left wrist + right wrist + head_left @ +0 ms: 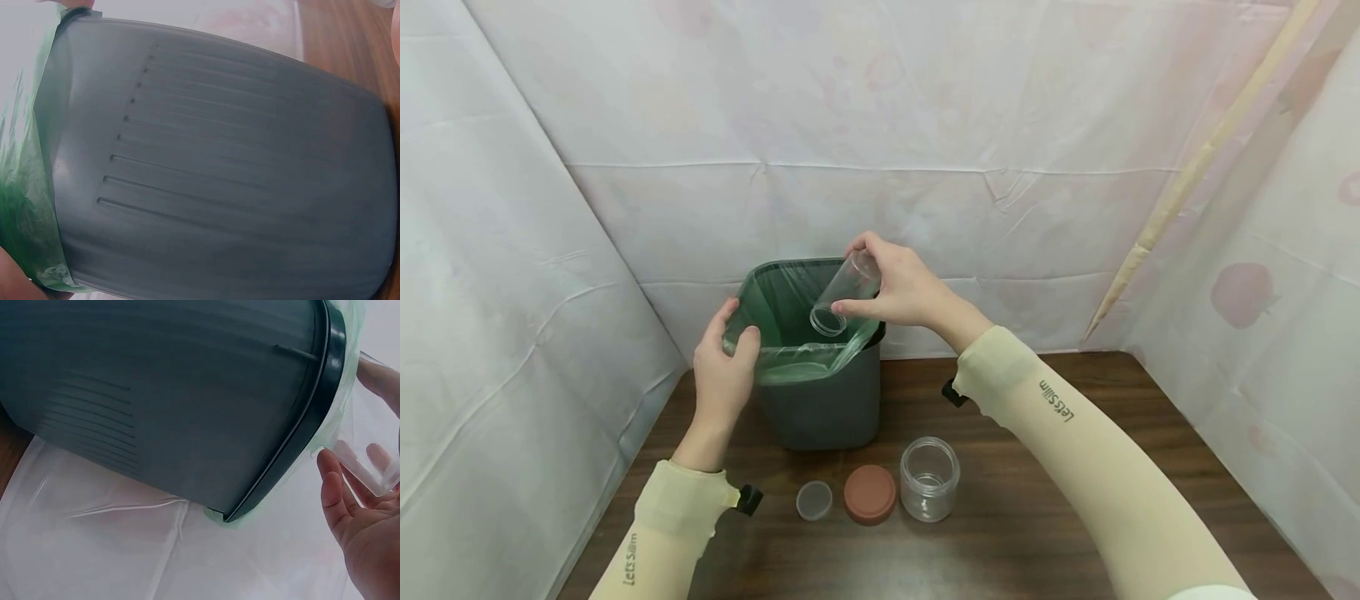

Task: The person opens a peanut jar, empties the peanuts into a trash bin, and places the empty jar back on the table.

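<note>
A dark grey trash can (820,412) with a green bag (801,371) lining it stands on the table. My left hand (724,367) holds its left rim through the bag, thumb apart from the fingers. Over the opening, my right hand (904,283) grips a clear plastic cylindrical container (847,287), tilted with its open mouth down toward the bag. In the right wrist view, fingers (337,494) wrap the clear container at the rim. The left wrist view shows the trash can's ribbed side (219,156); most of the left hand is out of that view.
In front of the trash can, a small translucent lid (814,501), a reddish-brown round lid (870,495) and an open clear jar (929,479) stand in a row on the dark wooden table (1037,500). White printed sheets (925,100) hang behind and at both sides.
</note>
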A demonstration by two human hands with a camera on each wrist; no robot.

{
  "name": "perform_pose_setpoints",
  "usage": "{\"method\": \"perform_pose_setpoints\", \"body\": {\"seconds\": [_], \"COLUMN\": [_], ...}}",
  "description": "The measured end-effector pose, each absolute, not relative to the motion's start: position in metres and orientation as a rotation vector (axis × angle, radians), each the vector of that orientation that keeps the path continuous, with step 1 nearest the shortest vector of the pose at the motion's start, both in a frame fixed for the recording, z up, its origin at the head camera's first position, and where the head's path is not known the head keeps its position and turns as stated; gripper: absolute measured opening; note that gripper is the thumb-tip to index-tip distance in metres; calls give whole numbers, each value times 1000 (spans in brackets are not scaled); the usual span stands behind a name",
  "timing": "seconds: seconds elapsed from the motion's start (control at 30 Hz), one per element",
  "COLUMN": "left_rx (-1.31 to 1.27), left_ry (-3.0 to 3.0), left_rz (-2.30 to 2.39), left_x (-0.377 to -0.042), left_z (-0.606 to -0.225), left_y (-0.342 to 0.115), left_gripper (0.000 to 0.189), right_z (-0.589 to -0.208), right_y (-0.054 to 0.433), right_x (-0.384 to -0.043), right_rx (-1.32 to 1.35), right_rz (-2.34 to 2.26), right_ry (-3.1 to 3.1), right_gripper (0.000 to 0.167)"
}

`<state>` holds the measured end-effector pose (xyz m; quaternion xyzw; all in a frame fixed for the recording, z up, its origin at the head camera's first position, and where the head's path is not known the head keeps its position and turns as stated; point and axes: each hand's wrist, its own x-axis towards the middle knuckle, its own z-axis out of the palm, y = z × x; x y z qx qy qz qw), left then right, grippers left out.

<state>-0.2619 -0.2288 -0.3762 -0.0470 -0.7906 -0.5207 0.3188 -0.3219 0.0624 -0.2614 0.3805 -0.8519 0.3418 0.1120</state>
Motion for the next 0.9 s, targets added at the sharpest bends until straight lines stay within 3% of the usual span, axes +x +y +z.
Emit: {"method": "perform_pose_setpoints", "body": {"seconds": [0.4, 0.9], "left_rx": [-123, -99], "left_ry": [-2082, -2105], "left_rz": [-1388, -1369], "left_x": [-261, -262], "left_z": [-376, -374], "left_y": [-227, -230], "left_gripper": [55, 55], "right_z": [-253, -264], "right_y": [79, 149], "right_x": [-317, -285], "right_rx": [1068, 883], "right_rz": [1061, 1464], "right_ry": [-2436, -2258], "right_gripper": [59, 54]}}
